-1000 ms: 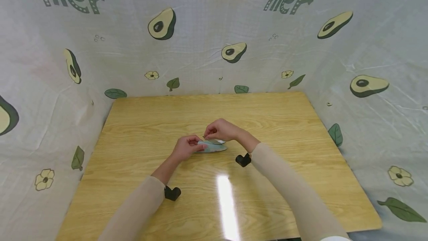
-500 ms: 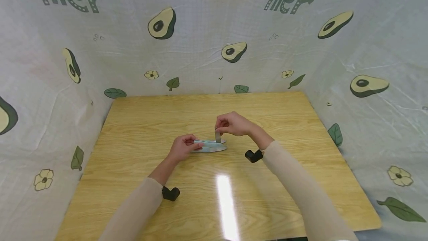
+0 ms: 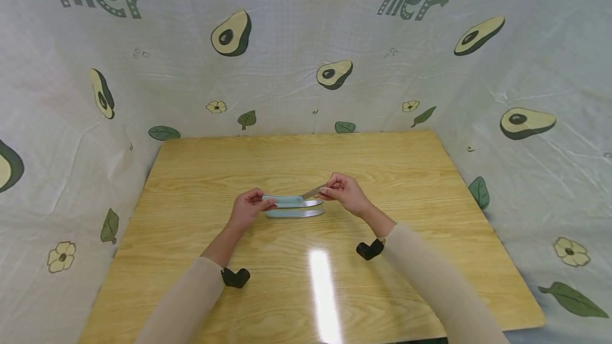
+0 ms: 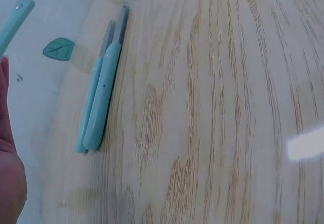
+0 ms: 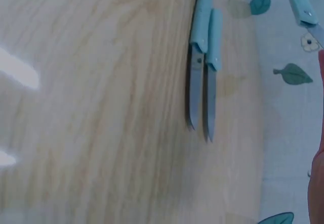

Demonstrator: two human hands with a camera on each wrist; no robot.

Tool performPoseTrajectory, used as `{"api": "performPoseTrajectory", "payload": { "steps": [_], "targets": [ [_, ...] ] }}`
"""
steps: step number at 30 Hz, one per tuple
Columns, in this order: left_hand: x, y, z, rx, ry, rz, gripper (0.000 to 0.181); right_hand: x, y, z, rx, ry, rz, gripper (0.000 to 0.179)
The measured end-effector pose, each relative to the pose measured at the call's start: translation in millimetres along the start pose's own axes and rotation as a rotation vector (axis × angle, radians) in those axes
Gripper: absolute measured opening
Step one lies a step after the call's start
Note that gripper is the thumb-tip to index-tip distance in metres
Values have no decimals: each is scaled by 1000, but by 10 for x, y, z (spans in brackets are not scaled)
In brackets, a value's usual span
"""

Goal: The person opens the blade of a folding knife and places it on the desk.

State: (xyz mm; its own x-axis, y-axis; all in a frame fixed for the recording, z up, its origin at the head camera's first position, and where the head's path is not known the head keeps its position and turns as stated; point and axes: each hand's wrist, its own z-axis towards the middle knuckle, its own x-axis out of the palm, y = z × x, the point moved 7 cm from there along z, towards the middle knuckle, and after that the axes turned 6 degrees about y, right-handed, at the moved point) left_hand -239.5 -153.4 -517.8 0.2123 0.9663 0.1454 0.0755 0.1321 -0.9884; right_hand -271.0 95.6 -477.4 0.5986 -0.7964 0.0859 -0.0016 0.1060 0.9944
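Observation:
In the head view my left hand (image 3: 246, 209) holds a folding knife by its light blue handle (image 3: 282, 199), above the table. My right hand (image 3: 345, 194) pinches that knife's blade (image 3: 313, 191), which slants up and to the right, swung out from the handle. Part of this knife shows at the top corner of the left wrist view, its handle (image 4: 15, 24) above my hand. Two similar knives lie on the wood side by side, blades out: the nearer knife (image 3: 295, 214) and a farther knife (image 3: 313, 204), partly covered by the held one.
The knives lie on a wooden table (image 3: 215, 169) with a glare patch near its front. A white cloth (image 3: 287, 100) printed with avocados and leaves hangs behind it and at both sides.
The knife's blade has swung out to the right, pinched by my right hand. My left hand has moved slightly left with the handle, and more of the two lying knives shows.

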Motion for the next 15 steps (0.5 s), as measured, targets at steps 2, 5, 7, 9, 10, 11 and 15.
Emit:
{"api": "performPoseTrajectory", "payload": {
  "steps": [2,5,7,9,10,11,15],
  "targets": [
    [-13,-3,-5,17,-22,-56,12,25,-63,-31,-38,-51,96,7],
    [-23,-15,-1,54,-50,-139,16,77,-126,-55,-89,-112,224,10],
    [-25,-26,9,80,-66,-192,21,114,-146,-60,-122,-137,299,12],
    [-28,-35,18,99,-79,-229,26,142,-161,-58,-146,-150,356,14],
    [-30,-40,20,106,-85,-240,26,152,-170,-56,-150,-153,379,15],
    [-30,-44,20,109,-87,-249,26,159,-181,-53,-150,-155,394,15],
    [-26,-40,13,79,-68,-230,20,137,-242,-50,-108,-186,426,14]
  ]
}}
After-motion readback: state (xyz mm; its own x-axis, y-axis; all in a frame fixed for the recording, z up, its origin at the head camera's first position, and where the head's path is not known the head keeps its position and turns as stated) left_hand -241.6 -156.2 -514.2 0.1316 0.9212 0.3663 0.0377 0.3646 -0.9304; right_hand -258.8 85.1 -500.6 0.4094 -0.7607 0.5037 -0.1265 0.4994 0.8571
